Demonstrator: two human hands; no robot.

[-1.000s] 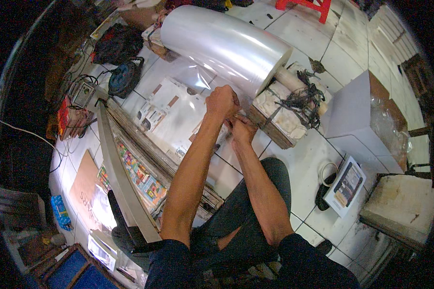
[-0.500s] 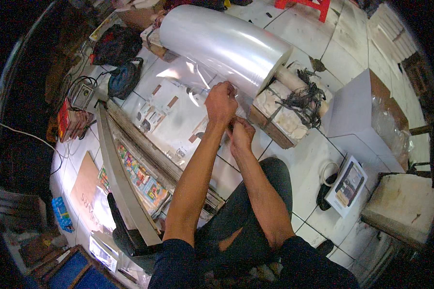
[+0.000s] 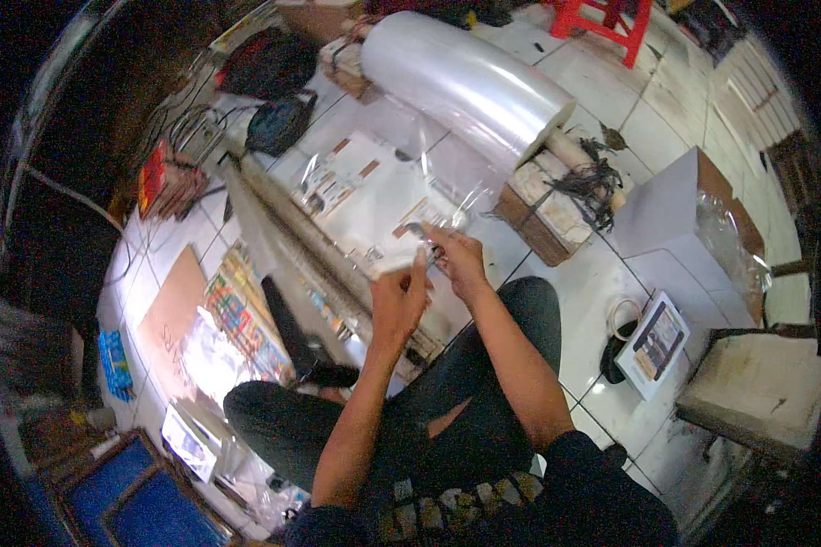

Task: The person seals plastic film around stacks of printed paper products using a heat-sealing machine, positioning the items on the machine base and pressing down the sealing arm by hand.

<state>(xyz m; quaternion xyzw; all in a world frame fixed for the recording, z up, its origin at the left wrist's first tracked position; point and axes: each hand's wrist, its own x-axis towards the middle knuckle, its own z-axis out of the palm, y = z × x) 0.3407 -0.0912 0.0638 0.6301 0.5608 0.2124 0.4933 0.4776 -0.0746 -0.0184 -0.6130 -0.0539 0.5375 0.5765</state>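
A big roll of clear plastic film (image 3: 465,87) lies across the far side, and a loose see-through sheet stretches from it towards me. My right hand (image 3: 459,263) pinches the edge of this sheet. Just nearer and to the left, my left hand (image 3: 400,301) has its fingers drawn together at the same edge, almost touching the right; glare blurs the fingertips. Beneath the sheet lies a flat white printed cardboard (image 3: 365,187). Left of the hands runs a long bar-type device (image 3: 292,214) with a pale lever bar and a black end near my knee.
Wooden blocks (image 3: 538,223) with black cord support the roll's core. At right stand an open white carton (image 3: 657,214), a white box with a picture (image 3: 654,346) and a tape ring (image 3: 624,317). A red stool (image 3: 602,27) is far off; brown cardboard (image 3: 173,305) lies left.
My left hand has come back towards me, away from the roll, and the film now spreads out over the cardboard. The pale bar appears lower, nearer its base. The whole view has shifted.
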